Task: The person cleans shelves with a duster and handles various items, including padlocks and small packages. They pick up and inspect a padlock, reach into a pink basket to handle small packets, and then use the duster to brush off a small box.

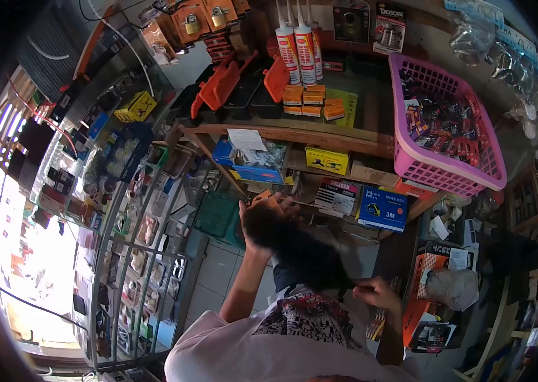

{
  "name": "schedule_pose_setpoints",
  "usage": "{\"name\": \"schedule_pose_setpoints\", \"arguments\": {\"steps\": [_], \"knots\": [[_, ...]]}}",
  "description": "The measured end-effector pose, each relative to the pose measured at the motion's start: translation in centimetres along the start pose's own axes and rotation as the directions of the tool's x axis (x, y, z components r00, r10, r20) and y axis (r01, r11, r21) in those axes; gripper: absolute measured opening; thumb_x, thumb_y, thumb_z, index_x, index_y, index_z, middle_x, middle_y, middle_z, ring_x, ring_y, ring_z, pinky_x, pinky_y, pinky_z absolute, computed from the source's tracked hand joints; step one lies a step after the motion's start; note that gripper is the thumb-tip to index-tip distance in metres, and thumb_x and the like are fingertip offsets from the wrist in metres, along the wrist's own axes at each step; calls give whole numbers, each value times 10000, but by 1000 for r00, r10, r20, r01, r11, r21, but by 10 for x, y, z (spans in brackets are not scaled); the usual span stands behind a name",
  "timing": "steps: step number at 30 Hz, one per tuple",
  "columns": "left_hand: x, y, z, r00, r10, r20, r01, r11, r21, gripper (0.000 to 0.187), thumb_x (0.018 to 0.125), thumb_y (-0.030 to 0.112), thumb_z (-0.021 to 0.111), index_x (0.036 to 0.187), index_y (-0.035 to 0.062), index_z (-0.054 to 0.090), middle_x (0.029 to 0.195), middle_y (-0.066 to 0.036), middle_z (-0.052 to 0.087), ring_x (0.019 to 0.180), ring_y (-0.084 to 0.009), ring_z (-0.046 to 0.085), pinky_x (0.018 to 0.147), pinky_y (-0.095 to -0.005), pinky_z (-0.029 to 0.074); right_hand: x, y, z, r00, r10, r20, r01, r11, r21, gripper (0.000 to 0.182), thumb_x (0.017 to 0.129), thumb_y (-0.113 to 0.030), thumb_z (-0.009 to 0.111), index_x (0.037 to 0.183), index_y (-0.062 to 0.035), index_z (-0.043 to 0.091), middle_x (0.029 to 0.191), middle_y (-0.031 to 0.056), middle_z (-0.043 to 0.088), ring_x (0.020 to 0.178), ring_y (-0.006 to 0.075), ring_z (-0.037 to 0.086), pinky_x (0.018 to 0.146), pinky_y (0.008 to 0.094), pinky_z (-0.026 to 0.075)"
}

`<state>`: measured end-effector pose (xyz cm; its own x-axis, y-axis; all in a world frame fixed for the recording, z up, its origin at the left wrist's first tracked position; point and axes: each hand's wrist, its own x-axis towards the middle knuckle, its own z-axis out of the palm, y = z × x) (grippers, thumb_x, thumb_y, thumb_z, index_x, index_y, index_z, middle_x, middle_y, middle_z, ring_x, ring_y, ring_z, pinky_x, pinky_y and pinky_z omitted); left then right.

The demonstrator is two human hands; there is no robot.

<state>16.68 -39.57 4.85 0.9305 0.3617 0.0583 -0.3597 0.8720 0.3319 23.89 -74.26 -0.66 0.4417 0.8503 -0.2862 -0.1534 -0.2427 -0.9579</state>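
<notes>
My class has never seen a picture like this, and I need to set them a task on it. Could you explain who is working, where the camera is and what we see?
There is no machine here: a person works with two bare hands. The single picture comes from a camera worn on their head, looking forward and down, so their shirt fills the bottom.

The left hand holds an orange item. A blurred black thing stretches from there towards the right hand; whether that hand grips its end is hard to tell.

Ahead is a wooden counter. On it stand white-and-red tubes, small orange boxes in front of them, and, to the right, a pink basket of small packets.
</notes>
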Motion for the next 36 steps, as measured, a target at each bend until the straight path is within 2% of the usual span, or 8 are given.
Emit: {"name": "schedule_pose_setpoints", "arguments": {"steps": [4, 9, 10, 15, 18, 26, 32, 36], "knots": [[6, -3, 6, 964, -38, -265, 12, 995, -97, 724, 969, 664, 333, 1379, 89, 491, 1322, -202, 565, 1228, -411, 521, 1090, -560, 369, -4, -2, 4, 998, -40, -50, 40, 999, -3, 164, 946, -145, 646, 992, 0, 707, 728, -22, 635, 619, 27, 525, 536, 221, 408], [4, -11, 19, 978, -137, 155, 137, 990, 8, 707, 981, 640, 326, 1363, 76, 513, 1335, -147, 572, 1235, -378, 524, 1106, -535, 362, -9, 20, 5, 996, -31, -88, 34, 999, 32, 224, 943, -153, 653, 1103, -6, 707, 763, -5, 665, 639, 29, 541, 548, 225, 430], [5, -14, 29, 984, -26, -176, 27, 1000, 4, 689, 988, 640, 305, 1370, 96, 487, 1297, -125, 575, 1260, -382, 494, 1115, -578, 321, -8, 25, 1, 999, 10, -46, -10, 1000, 2, 243, 945, -156, 651, 1132, -10, 703, 777, 1, 673, 643, 31, 546, 554, 227, 437], [2, -12, 0, 976, -155, 150, 140, 984, 110, 723, 956, 667, 366, 1399, 108, 479, 1372, -114, 538, 1284, -351, 482, 1125, -570, 315, -17, 15, -1, 999, 5, -45, -6, 1000, -5, 283, 973, -307, 642, 1000, -35, 717, 731, -24, 633, 633, 45, 523, 568, 253, 436], [2, -15, 0, 976, -77, -205, 81, 997, 15, 804, 903, 732, 415, 1430, 125, 456, 1393, -116, 528, 1293, -344, 478, 1116, -570, 322, -14, 18, -1, 1000, 20, -11, -21, 1000, -12, 279, 964, -274, 648, 1062, -20, 711, 758, -9, 658, 657, 57, 549, 582, 254, 452], [4, -22, -23, 1000, 15, 24, -18, 992, 126, 710, 964, 655, 378, 1406, 110, 491, 1416, -114, 521, 1316, -342, 463, 1136, -531, 314, -18, 28, -13, 992, -110, 67, 118, 982, -147, 348, 948, -290, 669, 1175, -27, 692, 920, 88, 748, 810, 128, 679, 744, 283, 528], [-3, -25, 17, 984, -180, -2, 172, 942, -289, 864, 926, 757, 274, 1421, 67, 430, 1424, -160, 495, 1338, -422, 415, 1126, -622, 278, -23, 15, -18, 995, -97, -6, 95, 983, -159, 261, 930, -115, 669, 1166, -7, 694, 833, 69, 721, 743, 95, 633, 676, 281, 514], [1, -23, 3, 972, -232, 23, 231, 972, 39, 824, 931, 719, 342, 1410, 60, 461, 1404, -165, 523, 1306, -382, 461, 1141, -561, 285, -28, 10, -23, 974, -228, -18, 221, 958, -182, 249, 941, -125, 652, 1157, -9, 698, 835, 66, 730, 749, 94, 652, 680, 271, 522]]}}
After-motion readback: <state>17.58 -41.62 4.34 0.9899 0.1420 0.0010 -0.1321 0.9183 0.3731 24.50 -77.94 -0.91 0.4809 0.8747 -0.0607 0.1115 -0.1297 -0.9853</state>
